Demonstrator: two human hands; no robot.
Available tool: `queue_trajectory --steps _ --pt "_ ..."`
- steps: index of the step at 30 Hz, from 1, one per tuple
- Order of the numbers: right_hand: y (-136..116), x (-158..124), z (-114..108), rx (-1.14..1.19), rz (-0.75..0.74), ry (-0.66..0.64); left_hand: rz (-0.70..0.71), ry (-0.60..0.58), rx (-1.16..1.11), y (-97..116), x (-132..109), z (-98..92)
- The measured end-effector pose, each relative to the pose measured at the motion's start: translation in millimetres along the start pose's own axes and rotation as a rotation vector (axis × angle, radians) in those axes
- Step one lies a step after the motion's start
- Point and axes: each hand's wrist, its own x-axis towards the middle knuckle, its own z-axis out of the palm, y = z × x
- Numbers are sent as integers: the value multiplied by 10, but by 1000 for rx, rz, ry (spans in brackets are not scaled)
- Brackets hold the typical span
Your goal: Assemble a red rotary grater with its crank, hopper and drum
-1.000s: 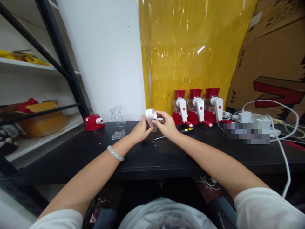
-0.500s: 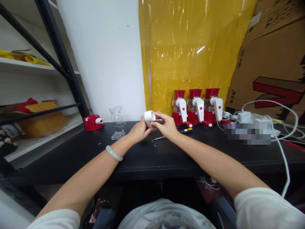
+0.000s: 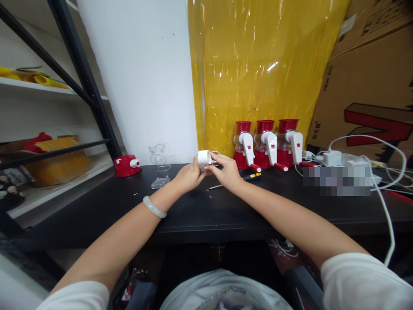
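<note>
Over the black table, my left hand [image 3: 190, 175] is closed around a white plastic part [image 3: 203, 158] with a round, hollow end. My right hand [image 3: 227, 172] pinches the same part from its right side, thumb and fingers at the opening. Whether a smaller piece sits between those fingertips is hidden. Just below and behind my right hand lies a screwdriver [image 3: 251, 177], its handle black and yellow. To the left of my hands stand a clear plastic housing [image 3: 158, 159] and a flat clear piece [image 3: 160, 181]. Farther left is a red base [image 3: 127, 166] with a white side knob.
Three red-and-white hand-cranked rotary graters [image 3: 265, 144] line the back edge. White chargers and cables [image 3: 332, 157] crowd the right side, by a large cardboard box [image 3: 364, 82]. A black-framed shelf [image 3: 93, 99] rises at left. Small bits lie on the black table [image 3: 193, 219].
The white part has turned slightly and shifted a little right in my hands. Both hands keep their hold; the other things stay where they were.
</note>
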Motion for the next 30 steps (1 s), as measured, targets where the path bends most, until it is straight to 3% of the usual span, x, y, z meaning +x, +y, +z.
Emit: queue_trajectory --steps 7,11,16,21,25,30 --pt "-21 43 -31 -61 -53 0 -39 -61 -98 122 20 -1" --pt "1 107 -68 15 -11 -2 23 20 -405 148 66 29" --pt "145 140 -97 16 76 39 -145 149 -690 -8 137 25" --pt "320 117 -63 8 133 -118 -278 135 -1045 -73 160 -44" --pt "373 81 -27 -43 109 -274 -328 72 -1100 -31 137 -39" --pt "347 45 -3 -118 98 -380 -347 47 -1142 -11 126 6"
